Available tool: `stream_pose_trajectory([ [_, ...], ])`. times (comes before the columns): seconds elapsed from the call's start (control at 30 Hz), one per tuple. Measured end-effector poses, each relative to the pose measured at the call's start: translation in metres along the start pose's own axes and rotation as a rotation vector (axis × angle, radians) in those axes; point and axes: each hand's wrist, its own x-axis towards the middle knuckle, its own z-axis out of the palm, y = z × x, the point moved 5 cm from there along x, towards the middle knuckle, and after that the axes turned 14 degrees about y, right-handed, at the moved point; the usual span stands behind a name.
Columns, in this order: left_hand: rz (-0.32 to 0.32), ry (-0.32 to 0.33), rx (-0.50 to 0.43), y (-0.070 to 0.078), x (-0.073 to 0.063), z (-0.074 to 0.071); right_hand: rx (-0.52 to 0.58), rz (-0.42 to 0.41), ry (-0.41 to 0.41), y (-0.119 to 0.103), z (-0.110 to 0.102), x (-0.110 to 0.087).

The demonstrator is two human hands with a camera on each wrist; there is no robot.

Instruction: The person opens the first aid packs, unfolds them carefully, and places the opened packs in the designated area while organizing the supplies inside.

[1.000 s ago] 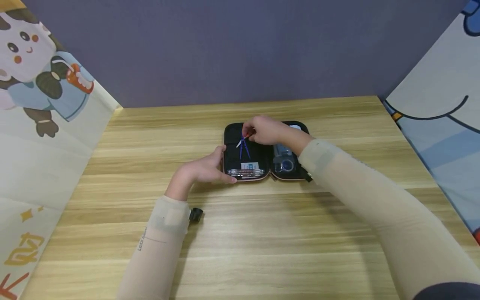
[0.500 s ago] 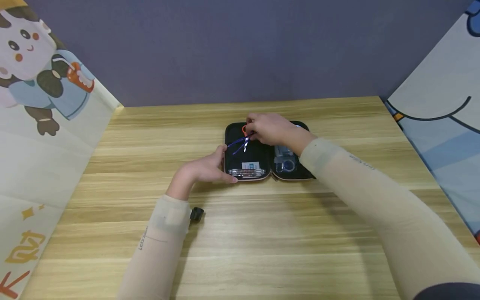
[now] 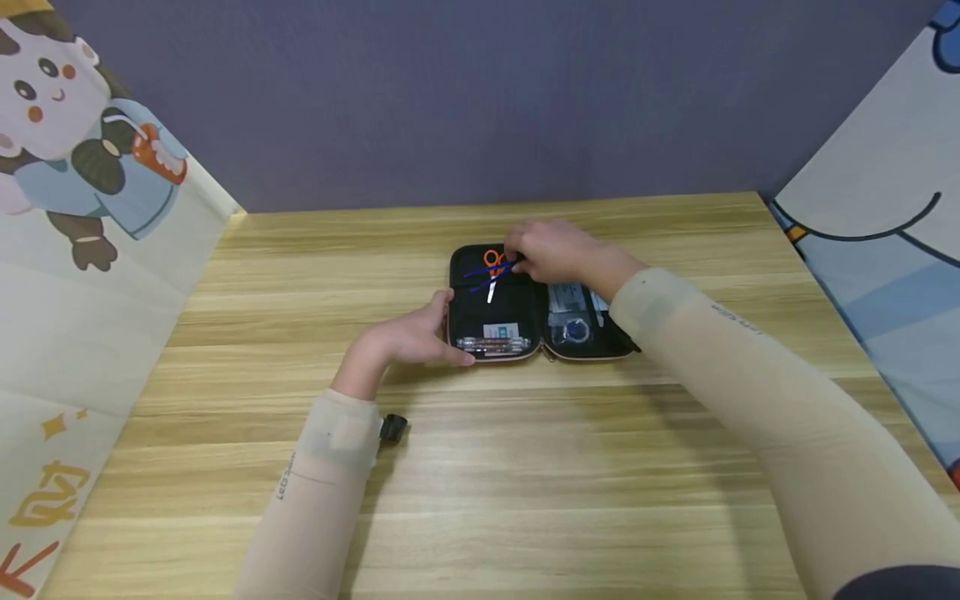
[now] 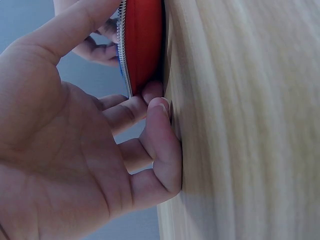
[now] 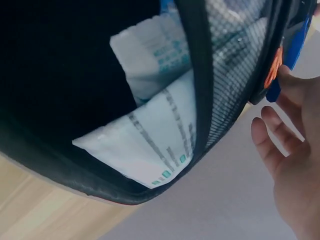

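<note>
A black zip-up case lies unfolded on the table, its red outside showing in the left wrist view. My left hand holds the case by its left edge, fingers bent against the side. Above the left half, my right hand pinches blue tweezers by one end, the two arms pointing left. The tweezers are partly hidden by the thumb in the right wrist view. Under them, orange-handled scissors lie in the left half, handles toward the back wall.
Clear tubes and a small white label sit at the left half's front. The right half holds a clear packet with a blue ring-like roll. White printed packets stick out of its mesh pocket. A wall stands behind the table.
My right hand has moved right and slightly back with the tweezers, which have turned from pointing forward to pointing left. The scissors beneath are now more exposed. My left hand stays put.
</note>
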Motion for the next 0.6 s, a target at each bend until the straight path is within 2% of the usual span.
stream_pose_trajectory([
  [0.27,-0.002,-0.002,0.01,0.001,0.0,0.0,0.036,0.03,-0.046,-0.004,0.005,-0.009],
  [0.4,-0.008,-0.006,0.021,0.0,0.0,0.0,0.144,0.068,-0.075,-0.005,0.008,-0.017],
  [0.6,-0.013,-0.006,0.025,0.0,0.0,0.0,0.316,0.083,-0.061,-0.009,0.012,-0.025],
])
